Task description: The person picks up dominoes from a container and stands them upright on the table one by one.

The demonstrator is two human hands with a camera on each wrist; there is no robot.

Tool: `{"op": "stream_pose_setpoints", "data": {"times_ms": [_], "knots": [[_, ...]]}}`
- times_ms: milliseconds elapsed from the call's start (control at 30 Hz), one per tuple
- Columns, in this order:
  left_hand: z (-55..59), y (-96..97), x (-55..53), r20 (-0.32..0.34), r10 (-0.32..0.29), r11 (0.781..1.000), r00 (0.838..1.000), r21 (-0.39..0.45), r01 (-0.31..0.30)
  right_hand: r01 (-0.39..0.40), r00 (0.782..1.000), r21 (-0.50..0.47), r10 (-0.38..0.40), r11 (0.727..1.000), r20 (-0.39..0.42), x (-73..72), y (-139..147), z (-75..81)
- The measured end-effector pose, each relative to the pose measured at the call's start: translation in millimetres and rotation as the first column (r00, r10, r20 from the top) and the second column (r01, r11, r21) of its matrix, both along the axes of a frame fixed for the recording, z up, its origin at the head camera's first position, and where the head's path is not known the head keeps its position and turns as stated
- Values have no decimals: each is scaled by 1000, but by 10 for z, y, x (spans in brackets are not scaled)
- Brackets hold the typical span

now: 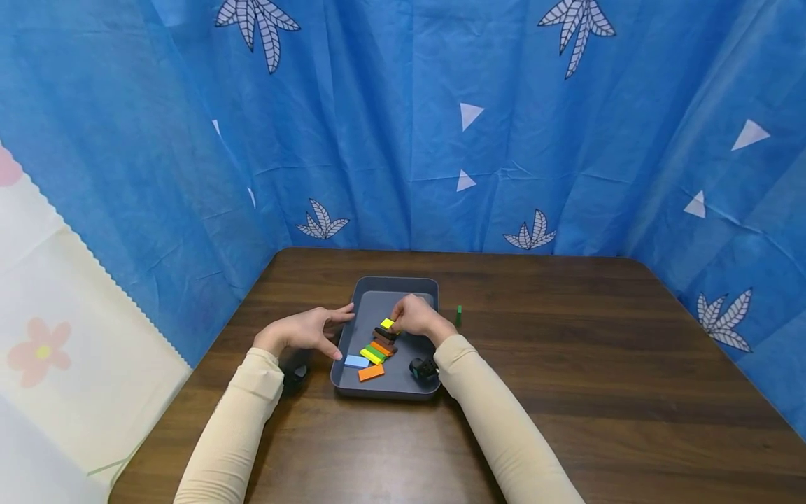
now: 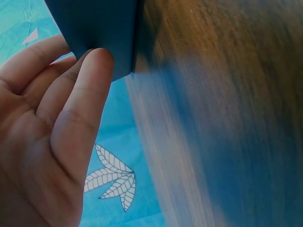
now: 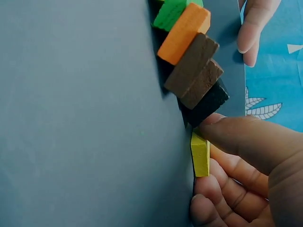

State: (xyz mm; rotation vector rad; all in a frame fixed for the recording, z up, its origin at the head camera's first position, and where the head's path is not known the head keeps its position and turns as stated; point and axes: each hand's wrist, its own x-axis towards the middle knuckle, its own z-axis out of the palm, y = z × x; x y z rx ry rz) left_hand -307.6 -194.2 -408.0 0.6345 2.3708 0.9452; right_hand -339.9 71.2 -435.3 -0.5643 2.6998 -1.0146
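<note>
Inside the grey tray (image 1: pixel 403 386), my right hand (image 1: pixel 415 316) pinches a yellow block (image 3: pixel 200 153) between thumb and fingers. Beside it, a black block (image 3: pixel 208 105), two brown blocks (image 3: pixel 191 66) and an orange block (image 3: pixel 184 33) lean on one another in a row. A green block (image 3: pixel 169 13) and another yellow block (image 1: pixel 371 356) continue that row toward the near left. My left hand (image 1: pixel 306 330) is at the tray's left wall, thumb and fingers spread. In the left wrist view, its thumb is against the tray's outer side (image 2: pixel 106 28).
A light blue block (image 1: pixel 356 362) and a separate orange block (image 1: pixel 371 372) lie in the tray's near left part. One green block (image 1: pixel 459 315) stands on the wooden table (image 1: pixel 567 350) right of the tray. Blue curtains (image 1: pixel 409 140) hang behind the table.
</note>
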Motion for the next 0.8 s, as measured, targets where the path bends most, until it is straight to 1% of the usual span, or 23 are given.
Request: {"op": "stream_pose_setpoints", "data": {"times_ms": [133,267,567,800], "knots": [[6,0,8,1,5,1000,1000,-5,-5,-12,1000,37,12,999,-6,7,-1,15],[10,3,9,-1,7,1000,1000,-6,-7,-11,1000,48,11,999,7,19,-2,29],[4,-2,11,-3,-1,1000,1000,-2,1,-35,999,21,35,999,15,24,16,19],[18,1,16,-11,-5,1000,1000,-12,4,-28,999,-10,28,1000,26,22,29,17]]}}
